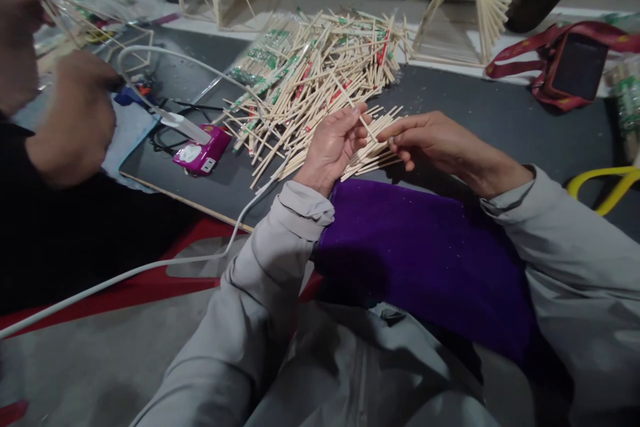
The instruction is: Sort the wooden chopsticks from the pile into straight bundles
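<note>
A thin pale wooden chopstick (367, 126) slants between my two hands. My left hand (336, 140) is closed, pinching it between thumb and fingers. At its lower end, my right hand (431, 140) has thumb and fingertips brought together on the tip. Right behind and below both hands spreads a large heap of loose chopsticks (320, 90), some with green or red printed paper among them. A smaller row of bare chopsticks (373, 159) lies just under my hands, at the edge of a purple cloth (425, 247) over my lap.
A magenta power strip (203, 150) with a white cable (175, 261) sits left. Stick-built structures (493, 3) stand at the back. A lanyard with a dark-faced holder (577, 67) and a yellow handle (607, 193) are right. A co-worker's arm (75, 120) reaches in from the left.
</note>
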Demonstrator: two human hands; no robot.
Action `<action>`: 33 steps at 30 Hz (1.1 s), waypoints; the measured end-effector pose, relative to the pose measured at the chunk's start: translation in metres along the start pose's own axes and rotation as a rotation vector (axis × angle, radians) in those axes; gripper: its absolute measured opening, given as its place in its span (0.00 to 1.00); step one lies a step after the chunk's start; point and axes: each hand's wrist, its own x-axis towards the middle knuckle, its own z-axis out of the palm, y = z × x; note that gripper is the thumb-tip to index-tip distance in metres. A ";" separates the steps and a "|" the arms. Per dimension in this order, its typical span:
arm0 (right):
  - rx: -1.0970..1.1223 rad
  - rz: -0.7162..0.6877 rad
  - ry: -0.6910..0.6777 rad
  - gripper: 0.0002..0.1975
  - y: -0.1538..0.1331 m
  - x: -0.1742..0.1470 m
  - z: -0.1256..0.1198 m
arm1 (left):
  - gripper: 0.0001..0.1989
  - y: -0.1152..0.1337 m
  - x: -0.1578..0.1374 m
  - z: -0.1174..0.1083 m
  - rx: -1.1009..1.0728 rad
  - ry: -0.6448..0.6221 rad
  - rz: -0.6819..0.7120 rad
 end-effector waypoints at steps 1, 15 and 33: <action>0.008 0.006 -0.009 0.02 0.002 0.000 0.002 | 0.06 -0.001 0.000 0.000 0.013 -0.005 0.011; -0.109 -0.042 -0.078 0.12 0.006 0.002 0.007 | 0.06 -0.014 -0.004 0.008 0.148 -0.029 0.158; -0.020 -0.026 -0.150 0.08 0.007 0.003 0.002 | 0.05 -0.009 -0.003 0.006 0.088 -0.069 0.164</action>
